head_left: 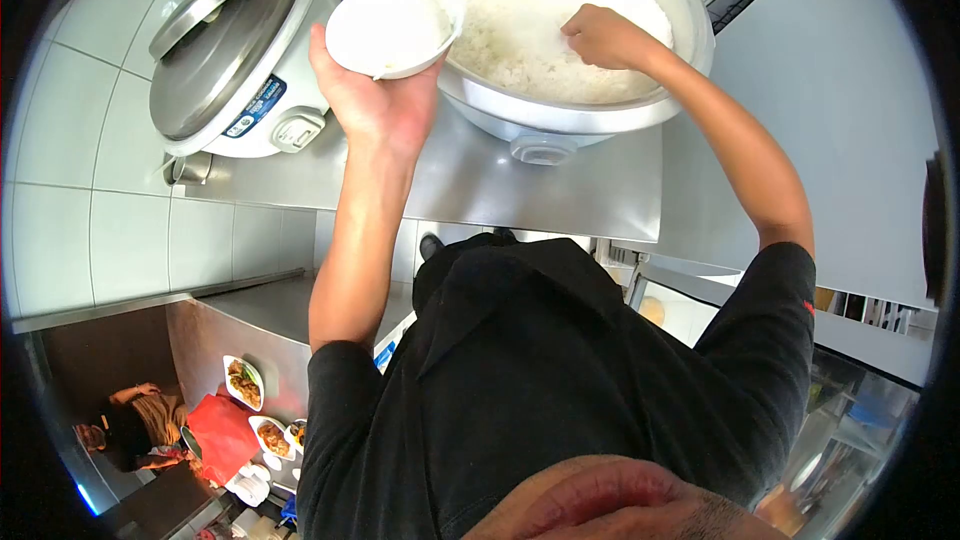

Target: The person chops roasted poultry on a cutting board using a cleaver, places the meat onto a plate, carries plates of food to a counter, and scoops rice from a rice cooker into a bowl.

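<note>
My left hand (385, 100) holds a white bowl (385, 30) from below, at the left rim of a large open rice cooker (560, 115). White rice (540, 55) fills much of the cooker. Over the rice, toward its right side, my right hand (605, 37) is closed, knuckles up. Whatever its fingers grip is too hidden to name. The bowl's inside looks white, and its contents are hard to tell from the glare.
A second cooker (225, 50) with a tilted metal lid stands at the left on the steel counter (600, 185). A metal cup (190, 168) sits by it. Lower left, a person (145, 430) stands near dishes of food (243, 383) and a red cloth-like item (222, 437).
</note>
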